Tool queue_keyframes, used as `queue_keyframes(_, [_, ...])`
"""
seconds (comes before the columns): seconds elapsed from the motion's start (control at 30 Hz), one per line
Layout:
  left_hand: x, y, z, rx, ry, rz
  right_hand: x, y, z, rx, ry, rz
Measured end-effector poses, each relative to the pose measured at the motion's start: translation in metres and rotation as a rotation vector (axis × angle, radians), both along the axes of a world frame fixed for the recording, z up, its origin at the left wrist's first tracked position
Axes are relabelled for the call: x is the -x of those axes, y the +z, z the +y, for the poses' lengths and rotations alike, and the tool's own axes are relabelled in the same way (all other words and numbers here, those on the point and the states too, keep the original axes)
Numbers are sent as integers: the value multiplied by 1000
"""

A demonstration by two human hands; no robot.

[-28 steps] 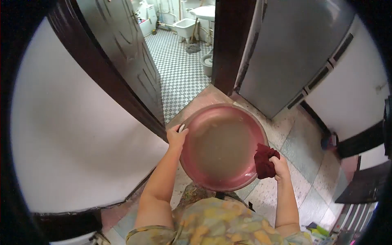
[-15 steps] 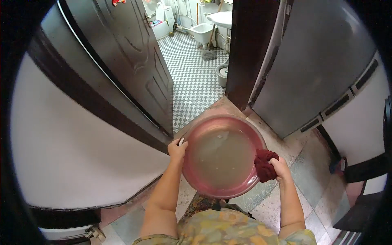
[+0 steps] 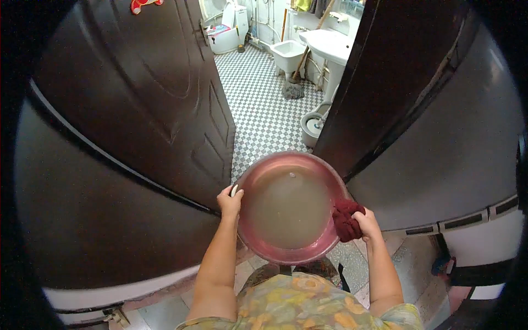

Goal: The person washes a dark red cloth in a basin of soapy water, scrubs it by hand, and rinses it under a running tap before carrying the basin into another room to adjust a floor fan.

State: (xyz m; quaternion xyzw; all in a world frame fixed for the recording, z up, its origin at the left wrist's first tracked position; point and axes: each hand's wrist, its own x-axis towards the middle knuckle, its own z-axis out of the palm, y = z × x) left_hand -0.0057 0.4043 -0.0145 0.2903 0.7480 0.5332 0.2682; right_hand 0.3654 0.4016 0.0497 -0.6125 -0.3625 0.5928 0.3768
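A wide pink basin of cloudy, greyish water hangs level in front of my body, carried between both hands. At its left rim my left hand is closed, with a small white-and-black object showing by the thumb; I cannot make out its kind. On the opposite side, my right hand grips a bunched dark red cloth against the rim. The cloth covers part of that edge, and the fingers beneath the basin are hidden.
A dark door stands open on the left, with a dark frame on the right. Beyond lies a checkered tile floor. A grey bucket, a mop, a white mop sink and a washbasin line the right side.
I have moved forward with the basin into the doorway. The bathroom fixtures look nearer, and the door and frame are closer on both sides. Both hands keep their hold.
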Motion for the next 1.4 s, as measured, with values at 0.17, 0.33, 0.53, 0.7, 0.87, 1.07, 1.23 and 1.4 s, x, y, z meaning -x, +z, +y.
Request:
queue_keyframes(0.17, [52, -15, 104, -16, -13, 20, 39, -2, 116, 48, 29, 9])
queue_keyframes(0.33, [90, -12, 196, 20, 30, -28, 79, -4, 228, 16, 126, -30])
queue_keyframes(0.53, [138, -1, 309, 86, 137, 2, 142, 9, 372, -26, 179, 35])
queue_keyframes(0.7, [162, 12, 434, -14, 153, -77, 168, 15, 498, -46, 150, 85])
queue_keyframes(0.87, [215, 3, 552, 35, 120, -107, 221, -1, 608, -99, 181, 95])
queue_keyframes(1.07, [254, -1, 706, 47, 87, 45, 258, -6, 725, -52, 53, 10])
queue_keyframes(1.23, [290, -15, 836, -19, -2, -112, 288, -17, 830, 0, -22, 28])
queue_keyframes(1.4, [317, -34, 957, 13, -34, -152, 320, -20, 946, 20, -39, -55])
